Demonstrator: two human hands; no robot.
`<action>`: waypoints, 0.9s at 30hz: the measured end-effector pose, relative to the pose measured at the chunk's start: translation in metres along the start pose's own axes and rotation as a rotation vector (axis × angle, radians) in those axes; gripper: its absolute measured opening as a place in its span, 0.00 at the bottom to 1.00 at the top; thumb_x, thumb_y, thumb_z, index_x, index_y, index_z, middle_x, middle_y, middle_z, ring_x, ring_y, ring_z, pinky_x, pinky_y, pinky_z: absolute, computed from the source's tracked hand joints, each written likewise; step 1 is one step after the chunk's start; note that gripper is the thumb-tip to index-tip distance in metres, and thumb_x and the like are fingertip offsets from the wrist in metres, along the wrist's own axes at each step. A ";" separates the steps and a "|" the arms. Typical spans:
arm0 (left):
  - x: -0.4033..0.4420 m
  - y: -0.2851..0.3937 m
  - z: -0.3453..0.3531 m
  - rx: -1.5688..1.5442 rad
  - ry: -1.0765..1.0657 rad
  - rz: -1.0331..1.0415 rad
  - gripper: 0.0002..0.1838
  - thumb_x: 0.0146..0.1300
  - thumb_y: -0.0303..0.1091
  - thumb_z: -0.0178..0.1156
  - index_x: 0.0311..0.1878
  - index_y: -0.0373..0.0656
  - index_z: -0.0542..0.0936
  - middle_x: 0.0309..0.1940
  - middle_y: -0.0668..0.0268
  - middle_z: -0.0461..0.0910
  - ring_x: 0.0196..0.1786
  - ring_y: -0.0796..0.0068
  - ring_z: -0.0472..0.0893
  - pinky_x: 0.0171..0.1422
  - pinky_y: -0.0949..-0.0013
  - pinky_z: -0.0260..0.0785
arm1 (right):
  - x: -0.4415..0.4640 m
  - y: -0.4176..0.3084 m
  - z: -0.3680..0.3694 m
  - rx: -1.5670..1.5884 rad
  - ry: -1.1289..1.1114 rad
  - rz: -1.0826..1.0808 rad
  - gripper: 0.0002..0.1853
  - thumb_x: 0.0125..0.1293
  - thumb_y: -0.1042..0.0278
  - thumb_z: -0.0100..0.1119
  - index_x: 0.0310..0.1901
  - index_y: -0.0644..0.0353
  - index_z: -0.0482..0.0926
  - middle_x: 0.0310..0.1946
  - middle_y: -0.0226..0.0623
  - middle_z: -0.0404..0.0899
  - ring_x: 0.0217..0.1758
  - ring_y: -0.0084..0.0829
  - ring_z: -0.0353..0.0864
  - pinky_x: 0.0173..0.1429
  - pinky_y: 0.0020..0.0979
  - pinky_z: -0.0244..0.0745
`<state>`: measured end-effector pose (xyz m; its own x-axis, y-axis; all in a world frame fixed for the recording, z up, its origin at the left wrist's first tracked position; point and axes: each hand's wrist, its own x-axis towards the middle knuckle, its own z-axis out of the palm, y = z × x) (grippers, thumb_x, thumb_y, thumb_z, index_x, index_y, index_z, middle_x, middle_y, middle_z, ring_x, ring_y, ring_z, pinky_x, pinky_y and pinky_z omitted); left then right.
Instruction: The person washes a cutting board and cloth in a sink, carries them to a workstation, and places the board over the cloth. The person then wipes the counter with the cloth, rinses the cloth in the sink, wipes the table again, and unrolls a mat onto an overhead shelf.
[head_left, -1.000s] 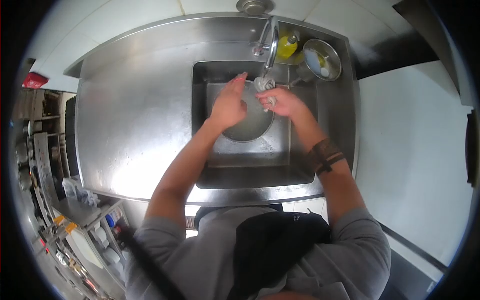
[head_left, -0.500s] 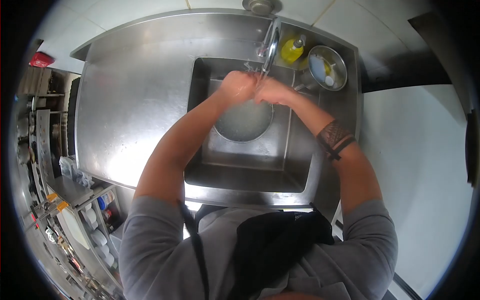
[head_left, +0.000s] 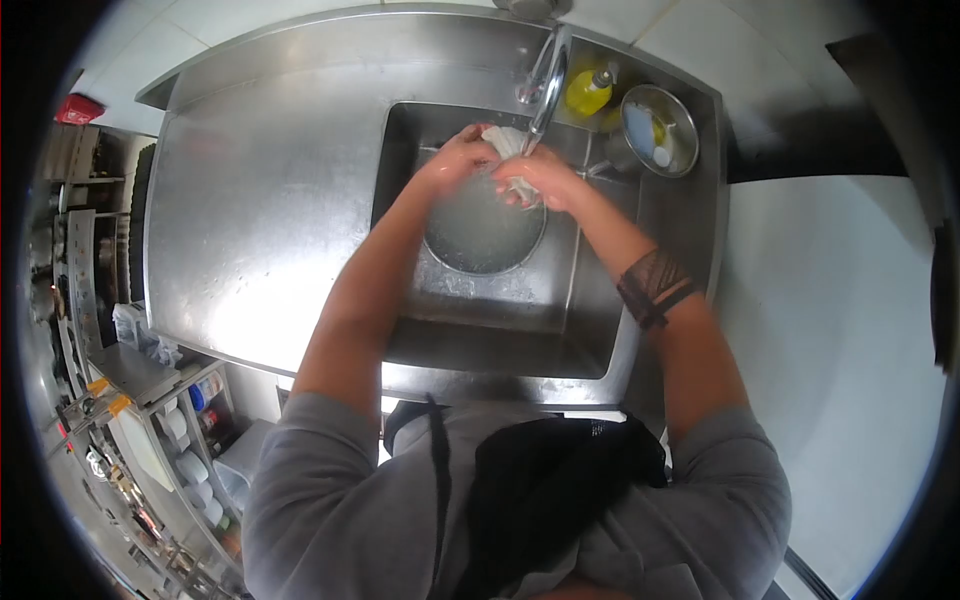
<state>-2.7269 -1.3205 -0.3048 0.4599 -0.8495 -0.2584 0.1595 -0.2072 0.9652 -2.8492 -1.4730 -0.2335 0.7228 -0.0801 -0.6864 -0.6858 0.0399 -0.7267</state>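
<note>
Under the faucet [head_left: 548, 95], a wet whitish cloth [head_left: 507, 142] is bunched between my two hands. My left hand [head_left: 462, 160] grips the cloth from the left, its fingers curled at the top edge. From the right, my right hand [head_left: 541, 178] is wrapped round it, and a bit of cloth hangs below the fingers. Just beneath my hands, a round bowl of cloudy water [head_left: 485, 240] stands in the steel sink [head_left: 500, 345]. My hands cover the bowl's far rim.
Right of the faucet stand a yellow soap bottle [head_left: 590, 92] and a metal pot [head_left: 690, 140] with a light-blue sponge or cloth inside. A steel counter [head_left: 250, 200] extends left of the sink. Shelves with white dishes [head_left: 195, 467] are at lower left.
My hands, pressed together and blurred before, are now slightly apart, and the cloth shows between them. The view has shifted slightly.
</note>
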 end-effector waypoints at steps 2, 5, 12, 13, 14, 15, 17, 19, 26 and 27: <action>-0.006 0.000 0.007 -0.920 -0.059 -0.088 0.21 0.66 0.42 0.59 0.56 0.39 0.80 0.44 0.62 0.86 0.47 0.58 0.85 0.60 0.56 0.75 | 0.004 0.010 0.005 0.314 -0.167 0.002 0.19 0.67 0.56 0.62 0.51 0.63 0.81 0.43 0.44 0.88 0.45 0.49 0.89 0.45 0.50 0.84; 0.012 -0.034 0.020 -1.333 -0.335 -0.072 0.22 0.70 0.45 0.57 0.61 0.40 0.78 0.51 0.60 0.84 0.56 0.59 0.82 0.65 0.56 0.74 | -0.007 0.012 0.024 0.875 -0.378 -0.052 0.19 0.69 0.55 0.60 0.53 0.61 0.79 0.44 0.42 0.87 0.44 0.49 0.89 0.47 0.47 0.85; 0.040 0.008 0.045 -1.070 -0.364 0.267 0.23 0.71 0.46 0.58 0.61 0.40 0.73 0.53 0.52 0.77 0.56 0.61 0.78 0.61 0.61 0.72 | -0.041 -0.006 0.057 1.361 -0.042 -0.276 0.11 0.68 0.60 0.59 0.46 0.56 0.78 0.32 0.37 0.82 0.33 0.38 0.85 0.40 0.38 0.83; 0.041 0.022 0.041 -0.844 -0.457 0.226 0.17 0.69 0.40 0.62 0.55 0.42 0.74 0.44 0.58 0.80 0.48 0.66 0.80 0.54 0.64 0.74 | -0.033 0.006 0.047 1.368 -0.036 -0.275 0.11 0.68 0.60 0.59 0.46 0.56 0.78 0.32 0.37 0.82 0.33 0.38 0.85 0.40 0.38 0.83; 0.038 0.033 0.045 -1.112 -0.414 -0.072 0.12 0.61 0.27 0.68 0.45 0.43 0.75 0.36 0.63 0.75 0.41 0.73 0.76 0.42 0.65 0.74 | -0.023 0.019 0.031 1.395 -0.384 -0.173 0.07 0.67 0.63 0.59 0.40 0.55 0.76 0.27 0.34 0.77 0.27 0.34 0.79 0.32 0.34 0.76; 0.035 0.049 0.049 -1.110 -0.416 -0.076 0.12 0.61 0.27 0.68 0.45 0.43 0.75 0.36 0.63 0.75 0.41 0.73 0.76 0.42 0.65 0.74 | -0.015 0.027 0.021 1.394 -0.735 -0.068 0.05 0.65 0.66 0.59 0.35 0.54 0.74 0.22 0.31 0.72 0.20 0.29 0.72 0.25 0.30 0.69; 0.033 0.069 0.054 -0.495 -0.080 -0.108 0.14 0.57 0.24 0.71 0.43 0.42 0.76 0.34 0.64 0.77 0.38 0.75 0.77 0.39 0.69 0.73 | -0.015 0.022 0.017 1.249 -0.594 0.004 0.07 0.63 0.67 0.59 0.31 0.53 0.70 0.20 0.29 0.68 0.17 0.26 0.66 0.21 0.30 0.60; 0.033 0.073 0.057 -0.502 -0.063 -0.125 0.12 0.55 0.26 0.72 0.38 0.44 0.77 0.30 0.67 0.76 0.34 0.76 0.76 0.38 0.70 0.70 | -0.015 0.018 0.017 1.103 -0.452 0.076 0.10 0.61 0.69 0.59 0.27 0.51 0.67 0.17 0.27 0.64 0.14 0.23 0.59 0.18 0.29 0.51; 0.041 0.053 0.062 0.226 0.167 0.047 0.11 0.47 0.34 0.72 0.27 0.36 0.81 0.26 0.57 0.82 0.32 0.63 0.82 0.42 0.60 0.74 | 0.026 0.050 0.026 0.217 0.218 -0.118 0.07 0.57 0.66 0.61 0.26 0.56 0.75 0.19 0.36 0.74 0.20 0.35 0.73 0.25 0.39 0.66; 0.041 0.052 0.066 0.398 0.247 0.090 0.12 0.47 0.35 0.72 0.27 0.35 0.82 0.27 0.55 0.83 0.33 0.61 0.83 0.43 0.59 0.75 | 0.033 0.056 0.027 -0.105 0.395 -0.370 0.06 0.57 0.66 0.62 0.31 0.58 0.80 0.23 0.42 0.81 0.25 0.40 0.81 0.32 0.43 0.74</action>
<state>-2.7573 -1.3979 -0.2629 0.6582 -0.7419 -0.1279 -0.2154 -0.3483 0.9123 -2.8610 -1.4468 -0.2974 0.8437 -0.4388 -0.3094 -0.4119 -0.1594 -0.8972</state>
